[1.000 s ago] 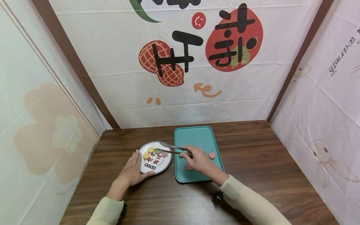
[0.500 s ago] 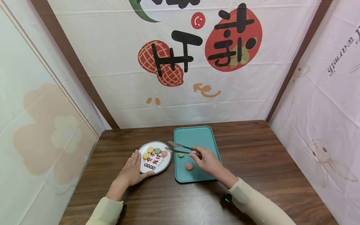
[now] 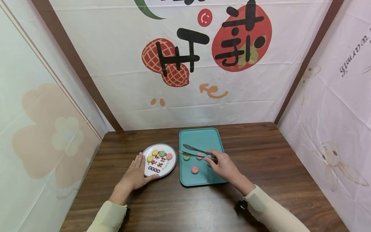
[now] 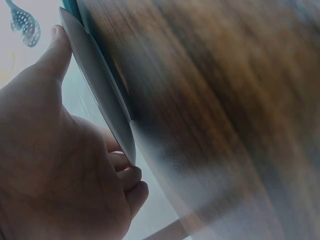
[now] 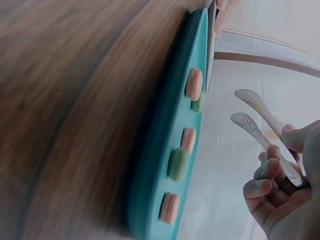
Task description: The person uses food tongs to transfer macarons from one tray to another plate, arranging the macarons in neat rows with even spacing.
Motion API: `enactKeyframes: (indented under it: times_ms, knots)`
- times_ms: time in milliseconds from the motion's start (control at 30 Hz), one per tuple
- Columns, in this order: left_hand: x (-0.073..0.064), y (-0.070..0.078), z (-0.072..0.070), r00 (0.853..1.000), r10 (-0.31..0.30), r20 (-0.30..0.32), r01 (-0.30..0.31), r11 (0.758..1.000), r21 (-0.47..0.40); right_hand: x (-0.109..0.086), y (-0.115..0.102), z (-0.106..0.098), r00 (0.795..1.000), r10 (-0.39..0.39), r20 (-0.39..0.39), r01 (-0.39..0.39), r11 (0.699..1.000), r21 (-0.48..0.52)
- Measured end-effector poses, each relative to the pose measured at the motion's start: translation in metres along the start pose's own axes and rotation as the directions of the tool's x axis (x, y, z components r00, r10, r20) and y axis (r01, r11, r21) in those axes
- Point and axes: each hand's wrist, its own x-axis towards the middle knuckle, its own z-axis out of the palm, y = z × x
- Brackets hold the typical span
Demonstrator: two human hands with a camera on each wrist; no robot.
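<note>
My left hand [image 3: 135,172] rests against the round white plate [image 3: 166,170], fingers stretched along its left rim and thumb at its front edge. Printed red characters, two yellow macarons [image 3: 150,159], a green macaron [image 3: 162,153] and a pink macaron [image 3: 169,156] show on the plate. In my right hand [image 3: 224,165] I hold metal tongs [image 3: 189,147] above the teal tray [image 3: 200,138]. Their perforated ends [image 5: 245,121] stand apart with nothing between them. Several pink and green macarons lie on the tray, among them a pink one [image 3: 195,169]; my right hand partly hides others in the head view.
Plate and tray stand side by side on a dark wood-grain table [image 3: 246,145]. Printed white cloth [image 3: 130,106] hangs behind the table and along both sides. Dark bands sit at both wrists, below the pale sleeves [image 3: 266,206].
My right hand has drawn the tongs rightward from over the plate to over the tray. The pink macaron, earlier beside the tongs' tips, now lies uncovered on the plate. My left hand stays put.
</note>
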Motion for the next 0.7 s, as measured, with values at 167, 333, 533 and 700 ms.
enactKeyframes:
  times_ms: [167,333,533,700]
  knots:
    - [0.0,0.0,0.0,1.0,-0.003,0.003,0.003,1.0,0.004,-0.006,0.008,-0.003,1.0,0.002,0.015,-0.002,1.0,-0.011]
    - [0.0,0.0,0.001,1.0,-0.002,-0.004,0.002,1.0,0.003,-0.011,0.013,-0.005,1.0,0.017,0.015,-0.016,1.0,-0.014]
    - [-0.001,0.0,0.001,1.0,0.001,-0.012,-0.001,1.0,0.0,-0.015,0.017,-0.005,0.999,0.031,0.045,-0.03,0.999,-0.016]
    - [-0.001,0.001,0.001,1.0,0.001,-0.014,-0.001,1.0,-0.001,-0.018,0.022,-0.004,0.997,0.039,0.064,-0.038,0.999,-0.017]
